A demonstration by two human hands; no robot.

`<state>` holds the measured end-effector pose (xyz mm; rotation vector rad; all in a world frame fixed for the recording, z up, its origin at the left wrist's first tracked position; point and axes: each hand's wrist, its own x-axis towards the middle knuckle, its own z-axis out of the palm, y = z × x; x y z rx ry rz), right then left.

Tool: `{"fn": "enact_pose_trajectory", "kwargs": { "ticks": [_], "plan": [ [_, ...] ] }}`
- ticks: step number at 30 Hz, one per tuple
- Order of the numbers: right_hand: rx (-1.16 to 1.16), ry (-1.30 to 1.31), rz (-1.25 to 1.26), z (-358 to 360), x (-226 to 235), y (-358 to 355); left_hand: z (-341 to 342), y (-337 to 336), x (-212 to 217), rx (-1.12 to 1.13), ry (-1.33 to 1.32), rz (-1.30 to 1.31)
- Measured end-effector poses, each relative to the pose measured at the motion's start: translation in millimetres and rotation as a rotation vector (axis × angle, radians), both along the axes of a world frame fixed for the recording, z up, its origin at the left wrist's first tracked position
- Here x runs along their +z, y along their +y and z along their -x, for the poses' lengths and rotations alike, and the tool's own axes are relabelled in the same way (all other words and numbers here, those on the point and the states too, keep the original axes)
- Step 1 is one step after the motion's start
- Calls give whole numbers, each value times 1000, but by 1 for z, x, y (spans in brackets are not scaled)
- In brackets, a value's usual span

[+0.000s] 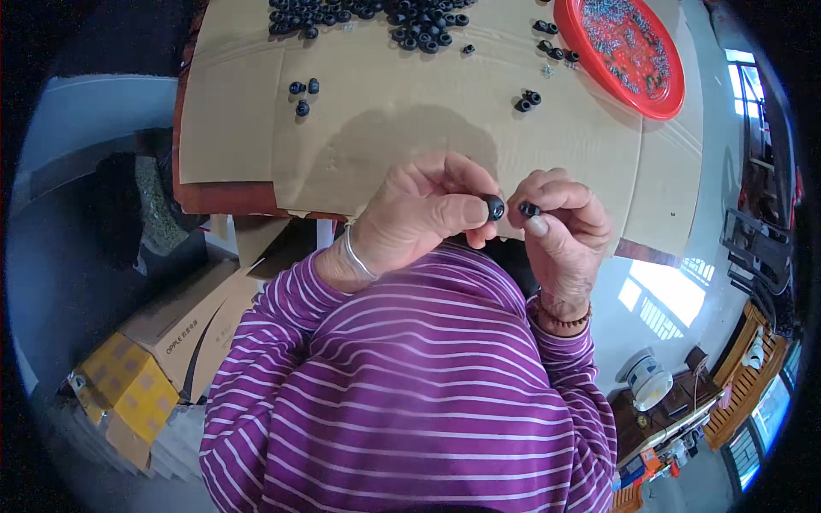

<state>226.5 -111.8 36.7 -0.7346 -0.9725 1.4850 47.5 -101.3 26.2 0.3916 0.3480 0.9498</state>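
My left hand (419, 209) is closed, pinching a black barrel-shaped plastic piece (494, 208) between thumb and fingers, its open end turned to the right. Just beside it my right hand (571, 227) pinches a smaller black plastic piece (528, 209) between thumb and index finger. A narrow gap separates the two pieces. Both hands are held above the near edge of the cardboard-covered table (231, 137). A large pile of similar black pieces (419, 30) lies at the far side.
A red basin (665, 108) with many tiny silvery parts (629, 43) stands at the far right. Small groups of black pieces lie at left (303, 109) and right (528, 101). Cardboard boxes (192, 321) and a yellow taped box (128, 389) stand on the floor at left.
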Motion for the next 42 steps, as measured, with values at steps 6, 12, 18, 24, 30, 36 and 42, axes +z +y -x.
{"fn": "enact_pose_trajectory", "kwargs": {
  "ticks": [6,12,18,24,30,36,42],
  "plan": [
    [-15,-69,-59,-12,3,-10,-12,-6,3,-17,4,-23],
    [-65,-253,-231,-16,8,-12,-18,-9,6,-8,12,-19],
    [-195,-493,-489,-11,19,-11,-18,-11,4,-7,82,-34],
    [-233,-652,-582,-8,19,-11,-13,-10,3,-33,152,-25],
    [-232,-682,-579,-6,17,-10,-10,-7,3,-40,246,-70],
    [-188,-669,-530,-5,14,-13,-5,-7,4,-42,348,-100],
    [6,-524,-368,-11,10,-14,3,-7,10,-81,441,-122]
  ]
}}
